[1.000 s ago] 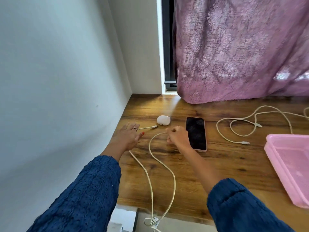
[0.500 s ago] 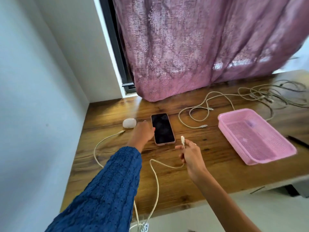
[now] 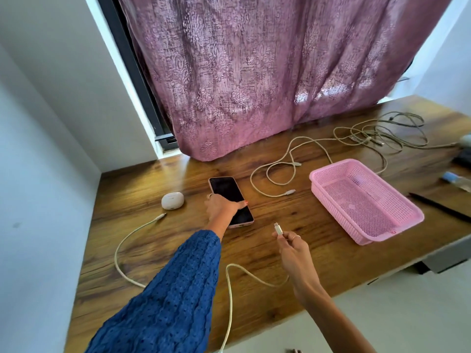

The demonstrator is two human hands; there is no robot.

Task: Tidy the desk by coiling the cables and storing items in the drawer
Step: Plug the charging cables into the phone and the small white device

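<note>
A phone [image 3: 226, 189] with a dark screen and pink case lies on the wooden desk [image 3: 293, 240]. My left hand [image 3: 221, 206] rests on it, fingers wrapped over its near half. My right hand [image 3: 290, 244] pinches the plug end of a white cable [image 3: 230, 296], holding it above the desk; the cable loops down over the front edge. Its other end [image 3: 160, 216] lies left of the phone. A second white cable [image 3: 277, 169] lies looped behind the phone. A tangle of grey cables [image 3: 382, 136] sits at the back right.
A white earbud case [image 3: 172, 200] sits left of the phone. An empty pink mesh tray [image 3: 367, 200] stands on the right. A black pen [image 3: 441, 207] and a small bottle [image 3: 456, 180] lie at the far right. A purple curtain [image 3: 254, 72] hangs behind.
My left hand moved from the cable end at the left onto the phone. My right hand lifted the cable plug and drew it right, away from the phone. The view swung right.
</note>
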